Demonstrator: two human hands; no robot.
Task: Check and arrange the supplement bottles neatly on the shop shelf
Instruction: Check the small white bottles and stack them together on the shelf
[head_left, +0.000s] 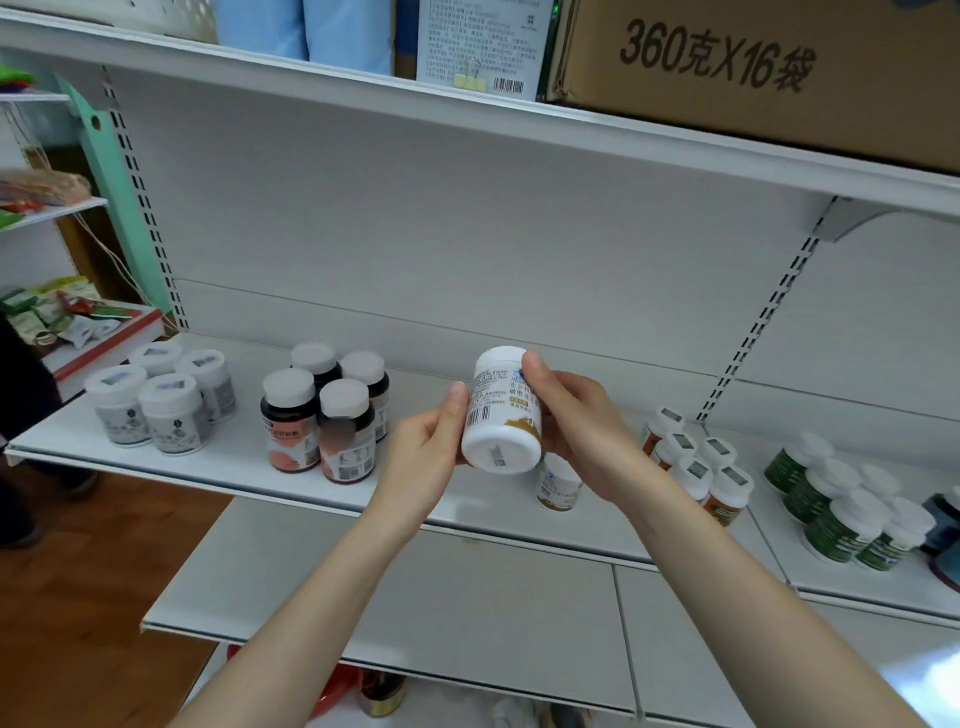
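Head view: tilted white bottle grasped between left hand, right hand, above shelf.

Both bare arms were extended forward and converged, the left forearm entering from the lower left and the right forearm from the lower right. The left hand gripped the white bottle on its left side, thumb laid up along the wall and fingers curled out of sight behind. The right hand held the opposite side, thumb tip pressed near the cap end and fingers wrapped behind, with the two hands roughly level.
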